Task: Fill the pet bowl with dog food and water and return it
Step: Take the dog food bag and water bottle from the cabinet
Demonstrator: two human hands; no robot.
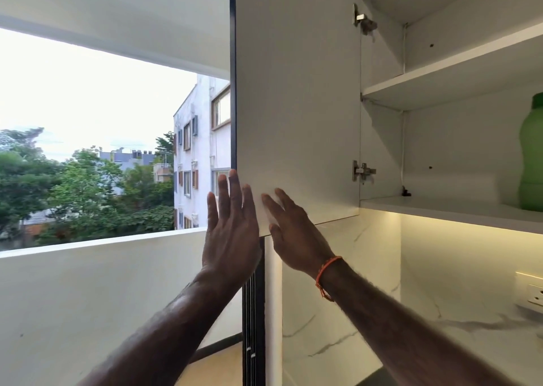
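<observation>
A white wall cupboard stands open, its door [296, 92] swung out to the left on two metal hinges. My left hand [232, 224] is raised with straight fingers at the door's outer bottom corner. My right hand [293, 233], with an orange thread at the wrist, lies flat with straight fingers against the door's inner face near the bottom edge. A green plastic bottle [531, 156] stands on the cupboard's lower shelf [440, 209] at the far right. No pet bowl or dog food is in view.
An upper shelf [440, 83] inside the cupboard holds nothing visible. Below the cupboard a lit marble-pattern wall [367, 268] carries a wall socket [531, 294]. To the left a window opening shows a white parapet [102, 283], trees and buildings. A dark frame [254, 312] stands below the door.
</observation>
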